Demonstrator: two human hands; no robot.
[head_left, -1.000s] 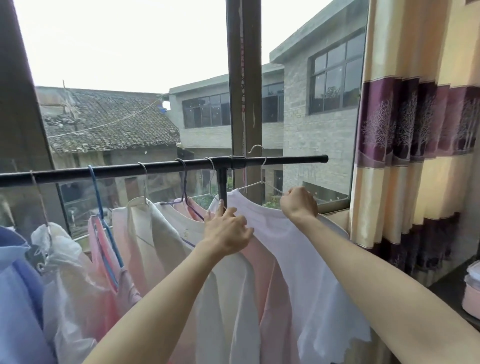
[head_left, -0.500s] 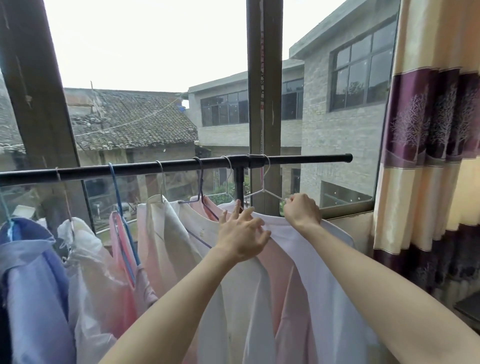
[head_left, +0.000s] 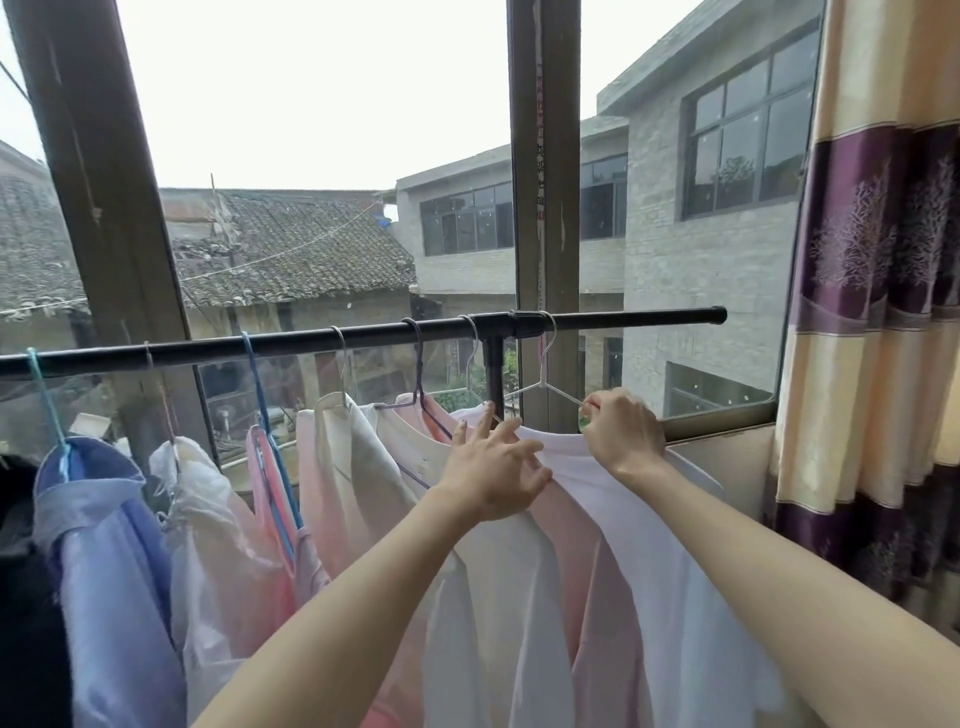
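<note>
Under window rail (head_left: 311, 345), left hand (head_left: 488, 473) and right hand (head_left: 623, 436) grip white shirt (head_left: 649, 545) collar.

Black rail (head_left: 363, 338) runs level across the window. Hanging under its left part: blue shirt (head_left: 114, 545), translucent white garment (head_left: 208, 519), pink garment (head_left: 270, 483). Past its right end: cream-and-purple striped curtain (head_left: 872, 312). Behind it, outside the glass: tiled roof (head_left: 301, 249), grey brick building (head_left: 701, 260).
</note>
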